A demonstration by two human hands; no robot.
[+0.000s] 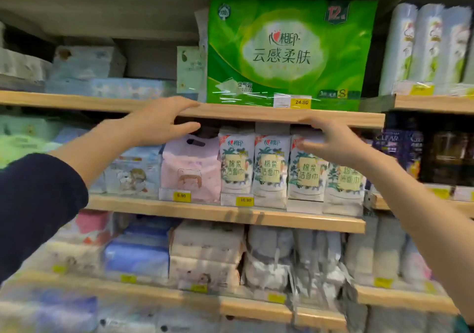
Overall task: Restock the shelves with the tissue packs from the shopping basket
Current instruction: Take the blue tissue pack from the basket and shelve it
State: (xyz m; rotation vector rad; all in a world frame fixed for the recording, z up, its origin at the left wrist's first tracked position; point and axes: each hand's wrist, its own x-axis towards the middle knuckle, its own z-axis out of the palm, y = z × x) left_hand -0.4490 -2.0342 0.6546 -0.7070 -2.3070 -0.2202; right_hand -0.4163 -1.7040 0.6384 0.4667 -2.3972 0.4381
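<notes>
Two bare hands reach toward light wooden store shelves (230,113) stocked with tissue packs. The left hand (156,125), in a dark blue sleeve (38,204), is spread and empty, fingers in front of the shelf edge below a large green plastic-wrapped tissue bundle (287,50). The right hand (333,144) is also unclenched — its fingers lie over the top of one white, leaf-printed tissue pack (305,176) standing in a row of four on the middle shelf, beside a pale pink pack (191,168). No shopping basket shows.
</notes>
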